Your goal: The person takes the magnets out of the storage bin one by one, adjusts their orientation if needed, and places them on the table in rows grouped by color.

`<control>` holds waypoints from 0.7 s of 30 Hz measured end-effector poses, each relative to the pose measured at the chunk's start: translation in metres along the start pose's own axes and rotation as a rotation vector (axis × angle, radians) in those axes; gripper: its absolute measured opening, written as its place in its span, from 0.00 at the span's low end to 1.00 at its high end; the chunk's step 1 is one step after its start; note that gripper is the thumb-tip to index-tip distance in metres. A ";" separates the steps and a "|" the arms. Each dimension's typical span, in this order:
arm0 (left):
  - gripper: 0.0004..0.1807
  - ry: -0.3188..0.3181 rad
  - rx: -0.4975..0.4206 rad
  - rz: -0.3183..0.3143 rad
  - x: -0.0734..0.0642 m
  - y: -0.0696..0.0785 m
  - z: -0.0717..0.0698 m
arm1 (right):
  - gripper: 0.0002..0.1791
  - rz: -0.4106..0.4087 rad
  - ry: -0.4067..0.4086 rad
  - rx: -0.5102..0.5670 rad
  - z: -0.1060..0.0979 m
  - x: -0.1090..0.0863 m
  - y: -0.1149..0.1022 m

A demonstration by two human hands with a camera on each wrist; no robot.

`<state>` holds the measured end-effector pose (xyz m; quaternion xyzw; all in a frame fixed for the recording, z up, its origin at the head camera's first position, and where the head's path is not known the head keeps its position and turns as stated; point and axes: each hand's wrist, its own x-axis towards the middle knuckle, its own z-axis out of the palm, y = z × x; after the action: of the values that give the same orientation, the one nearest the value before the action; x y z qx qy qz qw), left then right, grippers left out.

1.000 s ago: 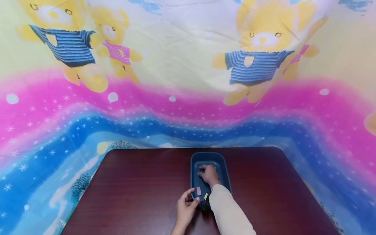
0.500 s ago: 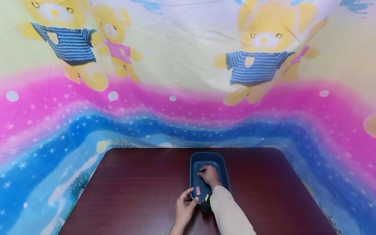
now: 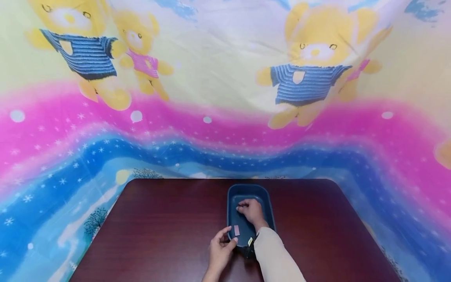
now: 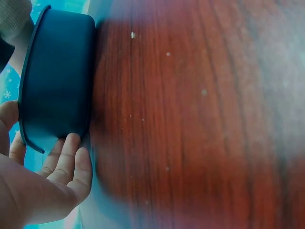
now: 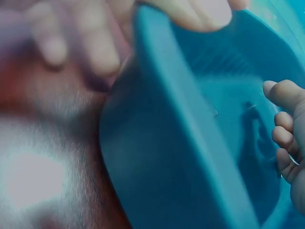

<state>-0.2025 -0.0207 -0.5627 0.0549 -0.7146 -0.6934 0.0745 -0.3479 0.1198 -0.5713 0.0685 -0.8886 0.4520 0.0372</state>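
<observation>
A dark blue oblong plastic tub (image 3: 230, 196) stands on the table. My left hand (image 3: 220, 250) grips its near-left corner, thumb and index finger at the rim. In the left wrist view the other fingers (image 4: 66, 162) lie against the outside wall. My right hand (image 3: 253, 211) is inside the tub, over the floor, with its fingers bent. The right wrist view shows its fingertips (image 5: 282, 136) curled at the right edge; I cannot tell whether something small is between them. A small pinkish rectangle (image 3: 237, 230) lies inside near the left hand.
The dark reddish-brown table (image 3: 169, 223) extends on both sides of the tub. Behind it hangs a cloth (image 3: 197, 145) printed with bears. A black device with a yellow tag (image 3: 250, 242) sits at the right wrist, over the tub's near end.
The tub shifts very slightly in the head view. Both hands keep nearly the same places on and in it; the right sleeve turns a little.
</observation>
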 end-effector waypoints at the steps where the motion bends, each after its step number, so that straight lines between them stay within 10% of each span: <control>1: 0.22 -0.003 -0.007 -0.003 -0.001 0.007 -0.001 | 0.08 -0.003 0.010 0.012 -0.002 0.000 -0.001; 5: 0.21 -0.014 -0.013 -0.025 -0.010 0.033 -0.002 | 0.09 0.013 0.050 0.070 -0.012 -0.002 -0.005; 21: 0.22 -0.002 -0.026 -0.015 -0.011 0.029 -0.005 | 0.09 -0.003 0.081 0.126 -0.042 -0.013 -0.028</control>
<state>-0.1898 -0.0226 -0.5336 0.0587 -0.7052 -0.7032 0.0694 -0.3301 0.1390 -0.5256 0.0537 -0.8560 0.5095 0.0692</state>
